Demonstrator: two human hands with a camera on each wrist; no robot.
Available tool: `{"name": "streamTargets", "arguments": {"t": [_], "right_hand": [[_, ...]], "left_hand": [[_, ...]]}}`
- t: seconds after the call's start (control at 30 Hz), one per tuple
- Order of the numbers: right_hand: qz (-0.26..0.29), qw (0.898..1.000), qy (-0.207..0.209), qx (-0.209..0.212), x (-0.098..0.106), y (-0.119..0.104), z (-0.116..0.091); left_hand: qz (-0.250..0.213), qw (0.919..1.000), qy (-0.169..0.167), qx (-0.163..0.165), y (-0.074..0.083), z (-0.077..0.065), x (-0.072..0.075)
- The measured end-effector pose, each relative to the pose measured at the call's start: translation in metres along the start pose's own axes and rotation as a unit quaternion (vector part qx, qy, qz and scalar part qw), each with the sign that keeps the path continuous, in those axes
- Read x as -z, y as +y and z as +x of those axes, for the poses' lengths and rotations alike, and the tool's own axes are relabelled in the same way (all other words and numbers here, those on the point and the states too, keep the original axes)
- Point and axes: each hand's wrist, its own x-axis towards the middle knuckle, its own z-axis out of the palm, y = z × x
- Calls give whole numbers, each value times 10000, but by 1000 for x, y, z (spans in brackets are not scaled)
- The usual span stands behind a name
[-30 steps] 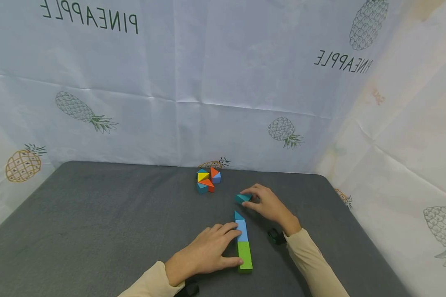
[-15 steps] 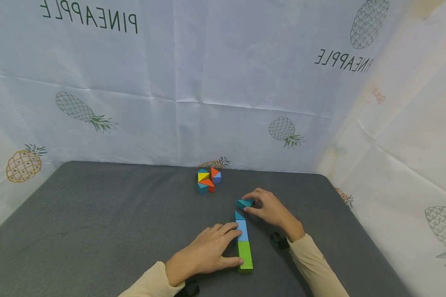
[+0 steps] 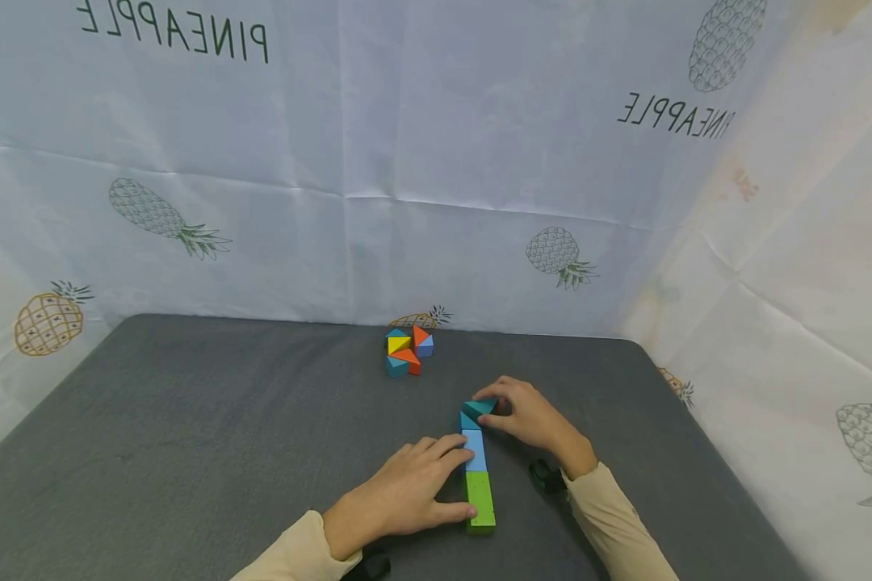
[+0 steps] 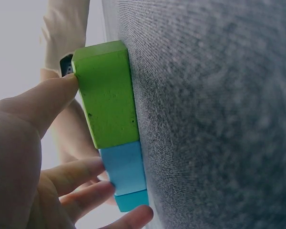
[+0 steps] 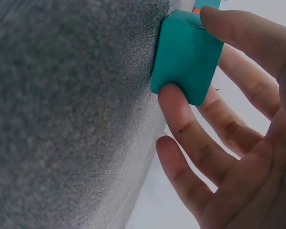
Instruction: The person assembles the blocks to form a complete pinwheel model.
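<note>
A green block point(image 3: 480, 499), a light blue block point(image 3: 474, 450) and a small blue triangular block point(image 3: 468, 421) stand end to end in a line on the table. My left hand point(image 3: 405, 488) lies along the line's left side. Its thumb touches the green block point(image 4: 108, 98) and its loosely spread fingertips are at the light blue block point(image 4: 124, 168). At the far end of the line, my right hand point(image 3: 529, 415) pinches a teal triangular block point(image 3: 477, 409) between thumb and fingers. That teal block point(image 5: 188, 55) sits low over the cloth in the right wrist view, right beside the small blue one.
A cluster of several triangular blocks, among them a yellow block point(image 3: 398, 345) and an orange block point(image 3: 409, 360), sits near the back edge of the dark grey table point(image 3: 225, 436). A white curtain point(image 3: 436, 145) printed with pineapples hangs behind.
My right hand has drawn the teal triangular block nearer, up to the far end of the line. The left hand and the line of blocks have stayed put.
</note>
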Motion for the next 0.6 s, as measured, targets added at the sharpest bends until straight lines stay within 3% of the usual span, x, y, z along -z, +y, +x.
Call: {"name": "streamTargets", "arguments": {"t": [0.6], "right_hand": [[286,9994,-190,-9,2,1,0]], "left_hand": [[-30,10000,35,-1,1,-1,1]]}}
